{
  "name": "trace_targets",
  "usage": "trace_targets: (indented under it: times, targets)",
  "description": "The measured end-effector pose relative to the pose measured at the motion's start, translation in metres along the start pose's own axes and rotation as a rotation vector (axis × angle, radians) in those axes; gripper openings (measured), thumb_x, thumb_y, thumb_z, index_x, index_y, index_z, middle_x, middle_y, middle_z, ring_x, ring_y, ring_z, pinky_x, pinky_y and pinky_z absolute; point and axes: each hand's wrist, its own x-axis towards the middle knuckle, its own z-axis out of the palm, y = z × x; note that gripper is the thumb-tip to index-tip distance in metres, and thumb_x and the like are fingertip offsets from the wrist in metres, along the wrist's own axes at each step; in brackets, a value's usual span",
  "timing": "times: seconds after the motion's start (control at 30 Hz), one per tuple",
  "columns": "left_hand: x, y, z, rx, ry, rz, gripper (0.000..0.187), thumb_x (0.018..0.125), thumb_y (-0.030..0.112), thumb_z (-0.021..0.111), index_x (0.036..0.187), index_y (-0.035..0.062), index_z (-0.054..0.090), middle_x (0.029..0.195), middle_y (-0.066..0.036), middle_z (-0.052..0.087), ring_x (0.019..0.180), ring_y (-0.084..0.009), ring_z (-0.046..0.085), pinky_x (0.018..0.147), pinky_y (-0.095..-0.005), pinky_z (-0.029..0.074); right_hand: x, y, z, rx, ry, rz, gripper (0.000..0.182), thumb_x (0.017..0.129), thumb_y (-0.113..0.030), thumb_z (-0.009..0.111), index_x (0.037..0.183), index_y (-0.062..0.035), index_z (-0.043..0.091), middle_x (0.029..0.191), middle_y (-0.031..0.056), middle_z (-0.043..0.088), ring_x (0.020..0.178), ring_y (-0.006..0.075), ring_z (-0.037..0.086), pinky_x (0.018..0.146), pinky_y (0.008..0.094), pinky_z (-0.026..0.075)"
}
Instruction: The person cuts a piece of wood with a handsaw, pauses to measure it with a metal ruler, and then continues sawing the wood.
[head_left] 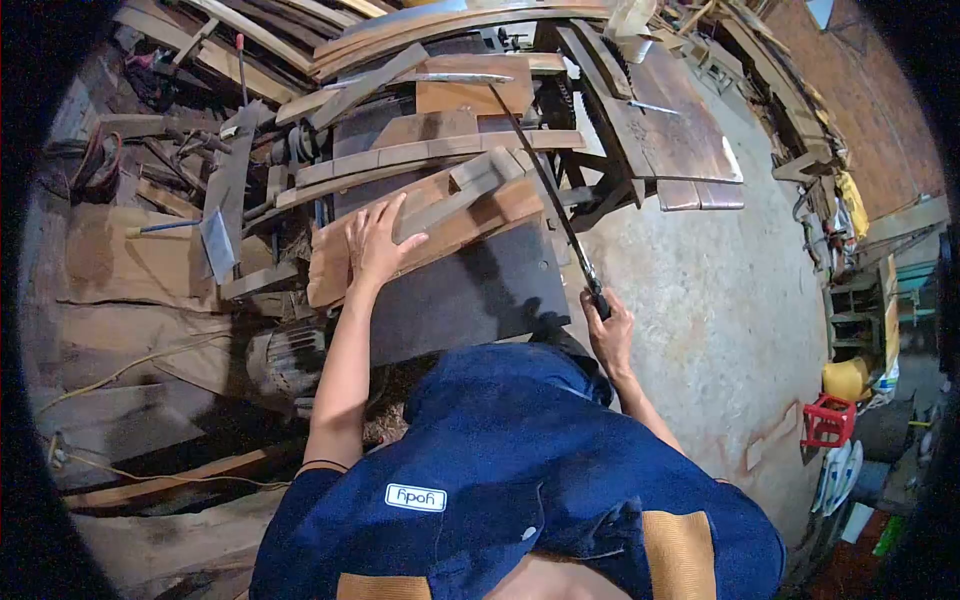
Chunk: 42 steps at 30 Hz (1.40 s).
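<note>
My left hand [378, 240] lies with fingers spread on top of a reddish-brown board [440, 232], near its left end. Across the right part of that board rests a shorter greyish wooden piece [468, 190]. My right hand [611, 335] is wrapped round the black handle of a long, narrow handsaw [548, 180], seen nearly edge-on. Its dark blade slants up and to the left, passing close by the right ends of the wood. Under the board shows the dark, flat worktop [460, 295]. A long, curved wooden strip [430, 160] lies just beyond the board.
A motor [285, 360] sits low at the left of the worktop. Scrap wood and a blue-handled tool [170, 228] are farther left. Beyond the saw stands another wooden-topped bench [670, 110]. A red plastic stool [828, 422] stands on the concrete floor [710, 300] at right.
</note>
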Motion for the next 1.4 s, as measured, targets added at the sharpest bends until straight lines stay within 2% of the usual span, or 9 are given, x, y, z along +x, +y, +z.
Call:
trace_targets:
  times: [0.27,0.43,0.7,0.73,0.83,0.97,1.07,1.2,1.4]
  targets:
    - [0.048,0.076,0.045,0.056,0.145,0.210,0.080,0.085,0.050,0.070,0.146,0.0085,0.041,0.143,-0.008,0.049,0.130,-0.0305,0.045,0.114,-0.0573,0.026,-0.004,0.021,-0.001,0.048,-0.027,0.048,0.029,0.093,-0.033,0.070,0.092,-0.0034,0.068,0.054,0.0081,0.041,0.052,0.0100,0.038,0.047,0.0333,0.035]
    - [0.073,0.090,0.064,0.077,0.024,0.088,0.080,0.086,0.047,0.070,0.149,0.0092,0.038,0.144,-0.008,0.048,0.130,-0.0283,0.046,0.113,-0.0571,0.028,0.002,0.029,-0.009,-0.061,-0.062,0.061,0.031,0.092,-0.033,0.069,0.092,-0.0024,0.067,0.056,0.0124,0.043,0.054,0.0110,0.040,0.051,0.0339,0.038]
    - [0.087,0.108,0.066,0.013,-0.023,0.020,0.078,0.079,0.049,0.076,0.140,0.0105,0.046,0.143,-0.007,0.050,0.134,-0.0305,0.042,0.114,-0.0626,0.023,0.024,0.050,-0.032,-0.091,-0.113,0.064,0.039,0.096,-0.041,0.064,0.097,-0.0023,0.069,0.056,0.0030,0.056,0.053,0.0099,0.055,0.051,0.0308,0.043]
    - [0.091,0.116,0.065,0.009,-0.020,0.019,0.078,0.080,0.052,0.073,0.140,0.0101,0.045,0.144,-0.007,0.049,0.135,-0.0303,0.041,0.115,-0.0628,0.021,0.026,0.049,-0.033,-0.107,-0.106,0.065,0.038,0.095,-0.040,0.064,0.103,-0.0029,0.068,0.066,0.0212,0.060,0.059,0.0387,0.060,0.058,0.0447,0.046]
    - [0.099,0.135,0.087,-0.016,0.011,-0.003,0.077,0.085,0.056,0.066,0.142,0.0084,0.044,0.142,-0.009,0.049,0.135,-0.0307,0.041,0.113,-0.0630,0.022,0.029,0.035,-0.043,-0.250,-0.173,-0.031,0.035,0.095,-0.038,0.064,0.112,-0.0079,0.064,0.072,0.0253,0.063,0.068,0.0477,0.062,0.060,0.0500,0.046]
    - [0.096,0.140,0.099,0.034,0.072,-0.038,0.072,0.093,0.054,0.058,0.145,0.0072,0.040,0.137,-0.013,0.050,0.129,-0.0320,0.044,0.106,-0.0607,0.029,0.014,0.030,-0.057,-0.094,-0.143,-0.112,0.027,0.098,-0.028,0.063,0.114,-0.0065,0.059,0.070,0.0228,0.059,0.061,0.0405,0.060,0.055,0.0466,0.044]
    - [0.102,0.147,0.094,0.025,0.029,-0.066,0.074,0.093,0.055,0.057,0.146,0.0073,0.038,0.139,-0.012,0.048,0.133,-0.0320,0.041,0.109,-0.0611,0.028,-0.013,0.061,-0.082,-0.143,-0.239,-0.030,0.024,0.098,-0.026,0.062,0.114,-0.0094,0.057,0.073,0.0256,0.061,0.070,0.0462,0.062,0.057,0.0510,0.045]
    - [0.108,0.154,0.090,0.022,-0.185,-0.185,0.076,0.095,0.054,0.055,0.151,0.0091,0.029,0.156,-0.010,0.033,0.145,-0.0316,0.027,0.115,-0.0718,0.009,0.006,0.062,-0.074,-0.121,-0.286,-0.041,0.020,0.099,-0.026,0.061,0.108,-0.0093,0.054,0.073,0.0284,0.062,0.077,0.0507,0.062,0.057,0.0552,0.044]
    - [0.110,0.150,0.100,0.040,-0.184,-0.206,0.074,0.096,0.050,0.053,0.152,0.0104,0.026,0.158,-0.008,0.030,0.150,-0.0300,0.019,0.115,-0.0720,0.007,0.108,0.015,0.008,-0.031,-0.289,-0.236,0.023,0.099,-0.025,0.058,0.107,-0.0034,0.052,0.079,0.0324,0.062,0.079,0.0537,0.059,0.061,0.0592,0.042]
